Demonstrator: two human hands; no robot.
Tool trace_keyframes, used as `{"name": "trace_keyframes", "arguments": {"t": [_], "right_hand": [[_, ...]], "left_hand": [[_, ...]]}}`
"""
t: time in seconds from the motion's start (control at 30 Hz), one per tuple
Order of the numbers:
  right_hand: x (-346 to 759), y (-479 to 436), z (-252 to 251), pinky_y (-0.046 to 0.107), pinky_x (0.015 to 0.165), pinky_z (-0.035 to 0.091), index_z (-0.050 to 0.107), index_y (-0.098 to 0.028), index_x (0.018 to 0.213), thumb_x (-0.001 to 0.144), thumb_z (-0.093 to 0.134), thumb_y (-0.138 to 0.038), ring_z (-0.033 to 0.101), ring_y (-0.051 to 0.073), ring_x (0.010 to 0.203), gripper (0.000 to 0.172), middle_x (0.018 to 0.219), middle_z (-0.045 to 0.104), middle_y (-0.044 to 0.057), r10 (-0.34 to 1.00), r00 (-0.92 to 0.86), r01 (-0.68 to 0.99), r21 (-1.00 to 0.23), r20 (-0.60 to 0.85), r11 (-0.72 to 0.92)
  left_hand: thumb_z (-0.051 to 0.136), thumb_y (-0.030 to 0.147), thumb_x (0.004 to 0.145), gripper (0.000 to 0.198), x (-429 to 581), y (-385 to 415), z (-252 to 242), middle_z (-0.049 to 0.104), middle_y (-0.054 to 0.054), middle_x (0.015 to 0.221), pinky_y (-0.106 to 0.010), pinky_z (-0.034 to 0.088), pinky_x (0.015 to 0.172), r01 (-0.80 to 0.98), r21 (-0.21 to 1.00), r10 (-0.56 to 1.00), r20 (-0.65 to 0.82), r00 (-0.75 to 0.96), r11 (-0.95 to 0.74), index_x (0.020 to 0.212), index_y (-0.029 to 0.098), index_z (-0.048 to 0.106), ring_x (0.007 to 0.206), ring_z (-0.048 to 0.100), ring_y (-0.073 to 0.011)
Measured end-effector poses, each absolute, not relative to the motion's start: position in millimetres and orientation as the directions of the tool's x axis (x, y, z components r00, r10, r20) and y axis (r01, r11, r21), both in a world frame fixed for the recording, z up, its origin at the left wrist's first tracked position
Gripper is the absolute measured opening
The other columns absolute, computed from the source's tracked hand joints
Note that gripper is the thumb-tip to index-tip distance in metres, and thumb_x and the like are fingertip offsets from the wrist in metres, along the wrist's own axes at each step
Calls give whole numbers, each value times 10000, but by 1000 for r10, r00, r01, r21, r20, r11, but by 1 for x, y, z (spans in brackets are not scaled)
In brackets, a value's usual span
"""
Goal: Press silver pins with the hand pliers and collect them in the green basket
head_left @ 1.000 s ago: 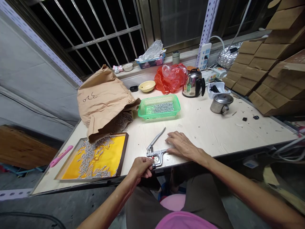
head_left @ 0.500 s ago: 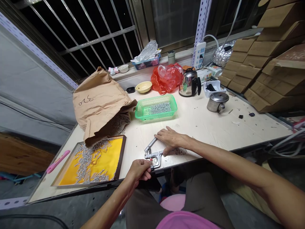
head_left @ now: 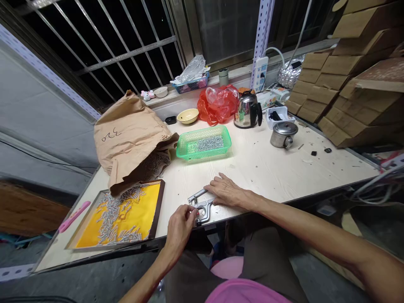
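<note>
Grey metal snap-fastener pliers [head_left: 206, 206] with a spring and a C-shaped jaw lie at the table's front edge. My right hand [head_left: 227, 191] is closed around the handles, its fingertips over the upper lever. At the jaw, my left hand [head_left: 180, 222] pinches with thumb and forefinger; whatever is between them is too small to make out. A small red part shows inside the jaw by the left fingertips. To the left, a shallow tray [head_left: 157, 206] with a yellow lining holds many small silvery metal pieces [head_left: 109, 221].
A brown paper bag [head_left: 126, 134] opens onto the tray. Behind the pliers stands a green basket [head_left: 184, 147] with small metal pieces. Farther back are a red plastic bag [head_left: 217, 105], a kettle [head_left: 246, 111] and a lidded metal cup [head_left: 282, 136]. A pink-handled tool [head_left: 74, 216] lies left.
My left hand has risen from below the jaw to its left side, its fingers now over the jaw. The pliers' upper lever sits lower, closer to the frame. My right hand stays on the handles.
</note>
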State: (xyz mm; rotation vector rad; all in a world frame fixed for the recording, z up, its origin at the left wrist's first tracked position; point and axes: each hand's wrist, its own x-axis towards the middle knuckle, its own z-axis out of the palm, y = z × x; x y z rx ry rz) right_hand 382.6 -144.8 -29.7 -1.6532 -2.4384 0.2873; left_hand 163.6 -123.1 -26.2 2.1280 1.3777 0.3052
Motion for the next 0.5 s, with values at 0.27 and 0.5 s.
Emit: {"name": "trace_keyframes", "arguments": {"t": [0.27,0.5], "right_hand": [[385,-146,-41,500,1047,173,346,-145,1350,784,639,-311,470,240,1050,659,1089,590,102,932,-346,864,-353,104,360],[406,-151,-32,465,956,322,485,-91,1214,680,732,-388,462,283,1051,659,1112,542,155,960,-278,916,-304,-15,261]], "left_hand": [[604,228,767,461,214,-95,-32,535,-89,1208,-389,430,911,546,279,561,-32,827,-790,1207,206,469,1096,489,-249],[627,353,757,566,225,-83,-31,528,-96,1148,-397,416,885,538,194,527,-110,843,-820,1255,200,405,1054,479,-260]]}}
